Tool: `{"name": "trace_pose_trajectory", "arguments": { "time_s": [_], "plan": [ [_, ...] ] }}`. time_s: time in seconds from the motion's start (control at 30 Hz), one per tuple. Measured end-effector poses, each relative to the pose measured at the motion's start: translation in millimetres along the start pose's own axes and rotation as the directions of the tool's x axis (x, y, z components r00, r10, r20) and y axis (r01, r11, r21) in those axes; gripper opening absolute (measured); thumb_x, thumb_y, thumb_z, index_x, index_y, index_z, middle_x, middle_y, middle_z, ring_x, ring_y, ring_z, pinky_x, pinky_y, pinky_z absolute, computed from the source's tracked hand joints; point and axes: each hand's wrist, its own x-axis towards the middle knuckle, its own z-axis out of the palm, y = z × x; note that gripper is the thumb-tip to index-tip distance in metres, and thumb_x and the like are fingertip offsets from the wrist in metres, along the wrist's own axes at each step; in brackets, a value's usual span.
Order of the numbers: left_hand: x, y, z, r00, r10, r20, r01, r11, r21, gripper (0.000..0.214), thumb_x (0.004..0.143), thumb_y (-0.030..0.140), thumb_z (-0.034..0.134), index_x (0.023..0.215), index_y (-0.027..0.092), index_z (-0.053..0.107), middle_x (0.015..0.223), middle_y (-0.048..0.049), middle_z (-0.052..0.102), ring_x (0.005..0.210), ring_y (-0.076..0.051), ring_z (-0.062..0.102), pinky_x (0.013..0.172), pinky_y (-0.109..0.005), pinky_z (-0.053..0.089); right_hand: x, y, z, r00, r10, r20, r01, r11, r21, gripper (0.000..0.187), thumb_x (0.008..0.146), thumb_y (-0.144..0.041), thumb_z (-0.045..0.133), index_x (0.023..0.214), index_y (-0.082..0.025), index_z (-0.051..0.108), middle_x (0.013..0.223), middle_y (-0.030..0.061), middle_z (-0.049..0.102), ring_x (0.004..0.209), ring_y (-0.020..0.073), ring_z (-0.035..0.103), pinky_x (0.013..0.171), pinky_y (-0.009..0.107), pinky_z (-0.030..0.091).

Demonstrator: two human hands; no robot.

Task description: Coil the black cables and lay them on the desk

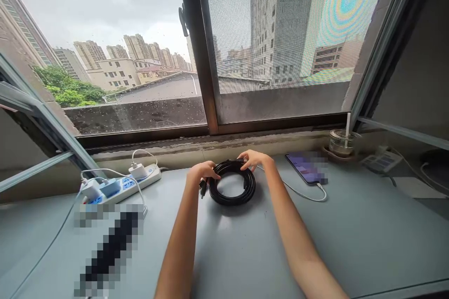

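Observation:
A coil of black cable sits on the grey-blue tabletop, wound in several loops into a ring. A dark connector end with a metal tip sticks out at its left side. My left hand is closed on the left of the ring, its thumb laid over the loops near that connector. On the upper right of the ring, my right hand grips the loops with bent fingers. Parts of the fingers of both hands are hidden behind the coil.
A white power strip with plugged-in chargers stands at left, beside a blurred-out dark object. A phone or tablet on a white charging cable lies to the right. Further right is a cup with a straw. A window rises behind.

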Motion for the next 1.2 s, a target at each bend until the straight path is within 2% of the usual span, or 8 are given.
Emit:
{"name": "trace_pose_trajectory", "arguments": {
  "time_s": [0.17,0.3,0.53,0.67,0.83,1.0,1.1,1.2],
  "plan": [
    [-2.0,-0.4,-2.4,0.996,0.022,-0.088,-0.019,0.999,0.033,0.034,0.057,0.024,0.073,0.088,0.018,0.059,0.063,0.0014,0.064,0.056,-0.019,0.063,0.053,-0.026,0.047,3.5,-4.9,5.9,0.998,-0.049,-0.035,0.047,0.998,-0.037,0.038,0.074,0.000,0.066,0.109,-0.012,0.059,0.082,0.0009,0.059,0.069,0.0113,0.059,0.052,0.018,0.051],
    [2.2,-1.7,-0.3,0.990,0.018,-0.139,-0.013,0.999,0.040,0.034,0.052,0.021,0.076,0.082,0.018,0.061,0.076,-0.0021,0.067,0.068,-0.020,0.065,0.056,-0.024,0.048,2.2,-7.3,8.2,0.995,-0.065,-0.074,0.060,0.996,-0.062,0.037,0.074,0.000,0.066,0.109,-0.013,0.060,0.083,0.0008,0.058,0.067,0.0105,0.057,0.051,0.019,0.050],
    [3.4,-3.3,2.2,0.976,0.013,-0.216,-0.005,0.999,0.039,0.051,0.053,0.018,0.073,0.102,0.019,0.059,0.111,-0.0087,0.062,0.073,-0.018,0.065,0.054,-0.021,0.048,7.9,-5.3,14.1,0.991,-0.082,-0.110,0.077,0.996,-0.044,0.033,0.076,-0.004,0.066,0.107,-0.013,0.060,0.106,0.0063,0.057,0.080,0.0135,0.058,0.058,0.022,0.052],
    [3.6,-5.4,2.5,0.975,0.002,-0.221,0.000,1.000,0.010,0.049,0.055,0.020,0.073,0.102,0.019,0.060,0.105,-0.0080,0.064,0.066,-0.017,0.064,0.052,-0.022,0.047,9.2,-1.8,14.4,0.984,-0.092,-0.153,0.091,0.996,-0.017,0.027,0.078,-0.011,0.069,0.104,-0.012,0.061,0.109,0.0076,0.056,0.088,0.0168,0.058,0.067,0.027,0.054],
    [6.6,-19.9,-3.6,0.965,0.011,-0.263,-0.035,0.996,-0.086,0.038,0.068,0.044,0.067,0.094,0.017,0.062,0.093,-0.0062,0.066,0.063,-0.014,0.061,0.049,-0.021,0.046,9.5,7.6,16.9,0.949,-0.122,-0.291,0.145,0.988,0.058,0.025,0.085,-0.028,0.065,0.104,-0.012,0.061,0.101,0.0067,0.061,0.089,0.0165,0.059,0.077,0.032,0.052],
    [17.8,-47.2,4.6,0.944,-0.088,-0.319,0.024,0.980,-0.198,0.041,0.088,0.049,0.043,0.087,0.012,0.060,0.075,-0.0046,0.063,0.052,-0.009,0.054,0.050,-0.023,0.046,17.1,26.3,22.1,0.896,-0.008,-0.444,0.086,0.984,0.158,0.034,0.097,-0.041,0.043,0.099,-0.011,0.059,0.088,0.0051,0.061,0.075,0.0133,0.061,0.064,0.027,0.053],
    [24.9,-63.3,16.4,0.926,-0.116,-0.360,0.030,0.971,-0.236,0.041,0.090,0.048,0.041,0.088,0.011,0.060,0.071,-0.0011,0.061,0.056,-0.009,0.055,0.057,-0.026,0.048,25.3,36.0,28.3,0.857,0.050,-0.514,0.045,0.984,0.170,0.036,0.096,-0.042,0.043,0.096,-0.011,0.059,0.079,0.0027,0.060,0.063,0.0106,0.058,0.057,0.024,0.051],
    [29.3,-74.0,24.4,0.885,-0.120,-0.450,0.009,0.971,-0.240,0.040,0.090,0.048,0.043,0.088,0.012,0.060,0.076,-0.0016,0.062,0.065,-0.011,0.058,0.066,-0.030,0.049,35.3,42.1,39.4,0.824,0.061,-0.563,0.020,0.990,0.138,0.033,0.096,-0.041,0.045,0.094,-0.011,0.059,0.075,0.0011,0.059,0.059,0.0096,0.057,0.057,0.024,0.050]
  ]
}}
